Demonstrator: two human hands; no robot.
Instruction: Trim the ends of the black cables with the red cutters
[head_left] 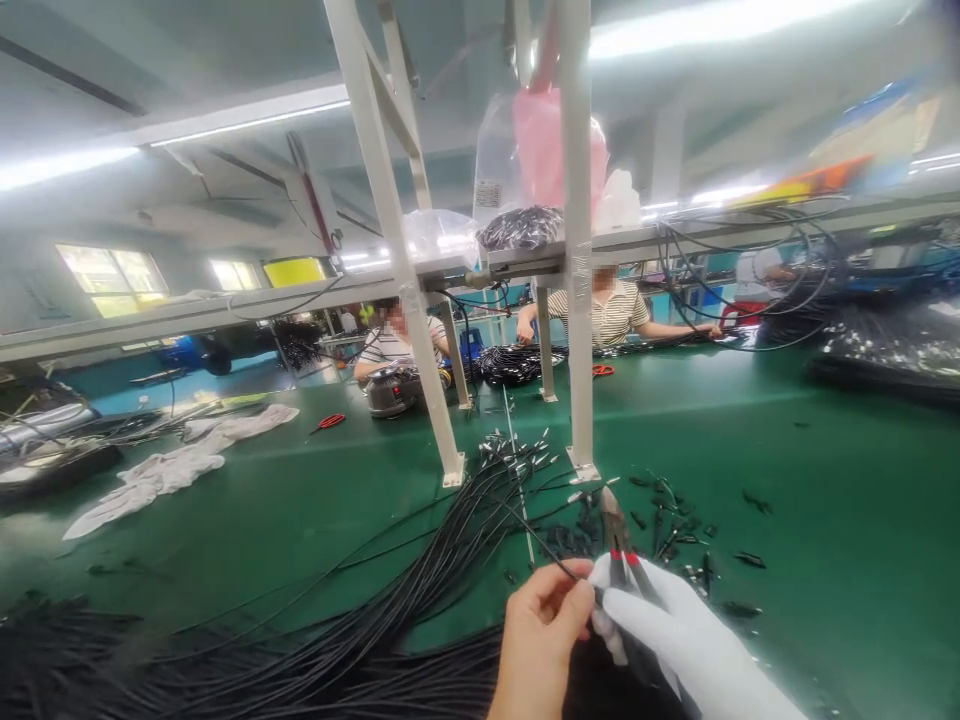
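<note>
My bare left hand point(541, 628) is closed, pinching a thin black cable point(541, 540) between thumb and fingers. In my right hand point(679, 625), which wears a white glove, is a pair of pliers point(615, 520) with red bands at the joint; its jaws point up and away from me. The gloved fingertips meet my left fingers at the cable, and what lies between them is partly hidden. A long bundle of black cables point(442, 550) runs across the table to my left, its silvery tips at the far end. Small black pieces point(667, 520) lie scattered beyond the pliers.
Two white metal posts point(581, 400) stand on the green table point(840, 500), carrying a shelf with bags. Red-handled scissors point(328, 423) and a white cloth point(172, 470) lie left. Across the table sit two people point(611, 315) in striped shirts, near coiled cables point(517, 363).
</note>
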